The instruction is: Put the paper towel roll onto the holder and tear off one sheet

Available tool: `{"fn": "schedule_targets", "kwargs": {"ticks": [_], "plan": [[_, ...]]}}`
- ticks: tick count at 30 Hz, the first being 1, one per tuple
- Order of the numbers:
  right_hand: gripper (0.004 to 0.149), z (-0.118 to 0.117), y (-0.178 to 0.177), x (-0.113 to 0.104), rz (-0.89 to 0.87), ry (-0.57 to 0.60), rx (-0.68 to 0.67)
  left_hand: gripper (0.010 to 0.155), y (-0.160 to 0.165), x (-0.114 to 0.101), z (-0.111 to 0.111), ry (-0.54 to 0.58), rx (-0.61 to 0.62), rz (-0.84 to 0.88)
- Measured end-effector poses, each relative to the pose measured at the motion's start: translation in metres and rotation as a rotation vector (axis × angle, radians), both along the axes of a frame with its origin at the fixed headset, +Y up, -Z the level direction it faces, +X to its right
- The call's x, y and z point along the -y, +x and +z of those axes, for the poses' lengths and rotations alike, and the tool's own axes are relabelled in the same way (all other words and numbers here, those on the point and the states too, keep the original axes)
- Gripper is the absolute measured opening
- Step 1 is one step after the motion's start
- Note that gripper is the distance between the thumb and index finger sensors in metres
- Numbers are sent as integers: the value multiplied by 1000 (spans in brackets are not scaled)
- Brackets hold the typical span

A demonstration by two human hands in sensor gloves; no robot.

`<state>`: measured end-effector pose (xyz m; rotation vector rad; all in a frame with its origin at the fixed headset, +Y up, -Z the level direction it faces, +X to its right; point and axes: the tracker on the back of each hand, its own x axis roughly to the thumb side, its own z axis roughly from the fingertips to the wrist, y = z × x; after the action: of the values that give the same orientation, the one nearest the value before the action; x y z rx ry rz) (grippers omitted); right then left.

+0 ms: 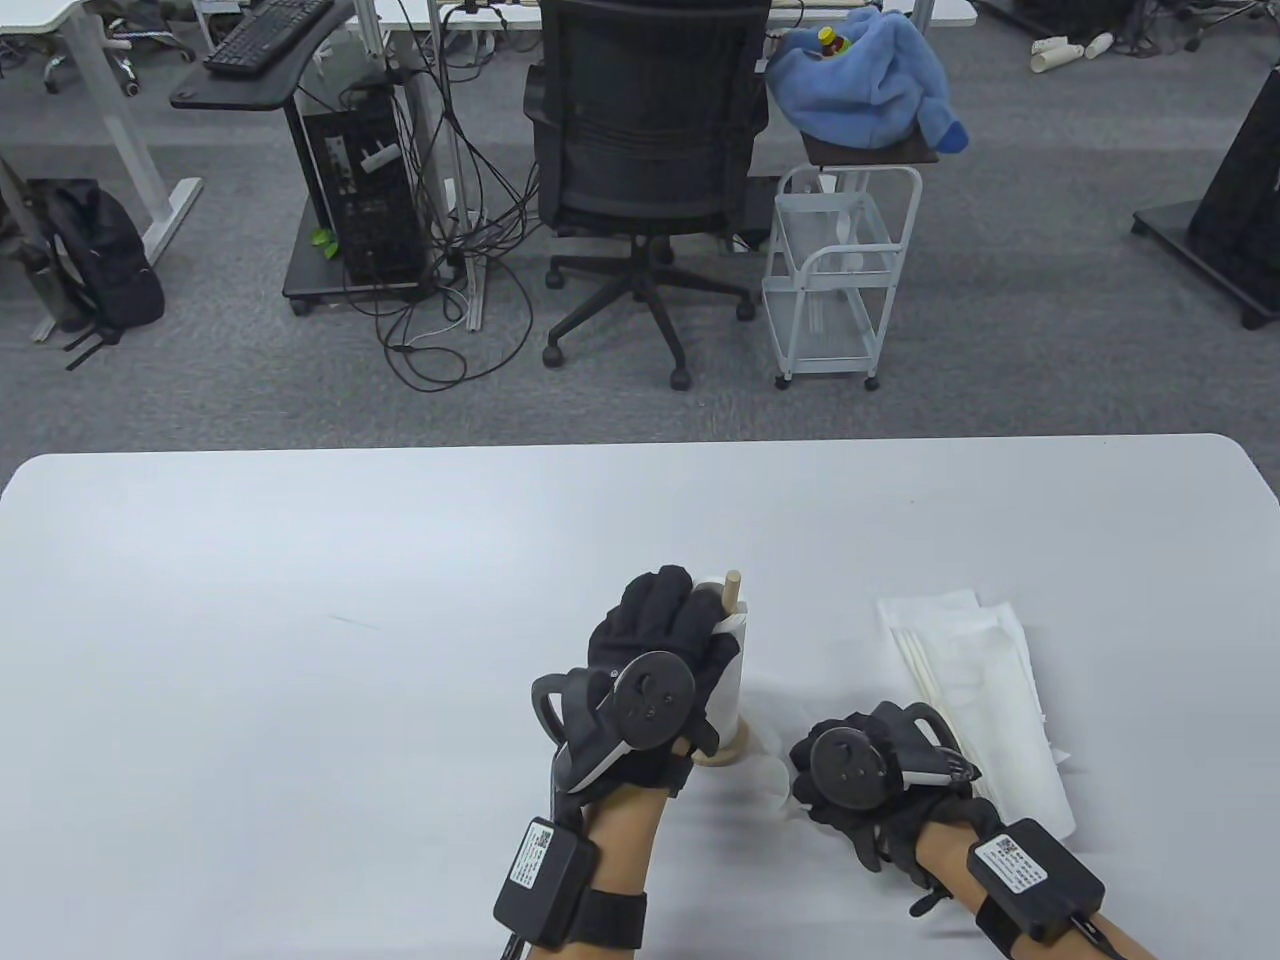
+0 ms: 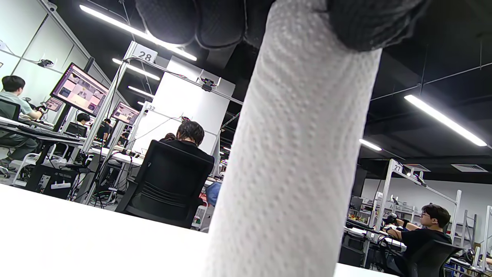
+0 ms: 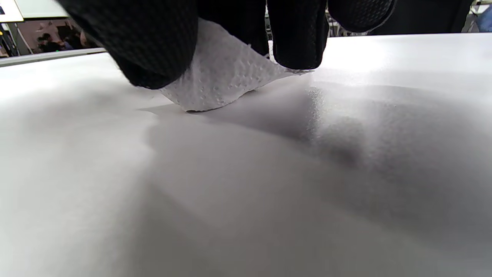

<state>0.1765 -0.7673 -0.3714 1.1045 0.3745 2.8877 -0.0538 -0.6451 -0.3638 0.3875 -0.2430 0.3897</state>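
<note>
Nearest on the tabletop (image 1: 300, 600), right hand (image 1: 850, 775) pinches a paper sheet (image 3: 223, 82) touching the surface. Just left, left hand (image 1: 655, 650) wraps the upright paper towel roll (image 2: 300, 154) on its holder (image 1: 733, 590). Folded towels (image 1: 985, 680) lie right.

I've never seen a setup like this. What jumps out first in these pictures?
Two black-gloved hands over a white table. The left hand grips a paper towel roll standing on a wooden holder near the middle, while the right hand pinches a sheet low beside it. Loose towels lie to the right.
</note>
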Motion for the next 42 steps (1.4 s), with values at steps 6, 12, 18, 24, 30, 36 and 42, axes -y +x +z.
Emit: {"fn": "schedule_targets", "kwargs": {"ticks": [6, 12, 18, 24, 30, 36, 42], "plan": [[38, 8, 3, -3, 41, -59, 6, 50, 1, 0, 1, 7, -4, -6], [37, 19, 12, -9, 106, -174, 39, 51, 2, -1, 2, 18, -13, -26], [37, 43, 39, -64, -154, -203, 53, 51, 1, 0, 2, 14, -11, -22], [37, 52, 103, -151, -582, -41, 178, 51, 2, 1, 3, 10, -8, -10], [38, 26, 161, -181, -640, -54, 343, 51, 1, 1, 2, 4, -4, -1], [37, -38, 200, -148, -592, -196, 595, 51, 1, 2, 1, 2, 0, 15], [37, -83, 204, -90, -415, -154, 815, 51, 0, 3, 1, 5, 6, 25]]}}
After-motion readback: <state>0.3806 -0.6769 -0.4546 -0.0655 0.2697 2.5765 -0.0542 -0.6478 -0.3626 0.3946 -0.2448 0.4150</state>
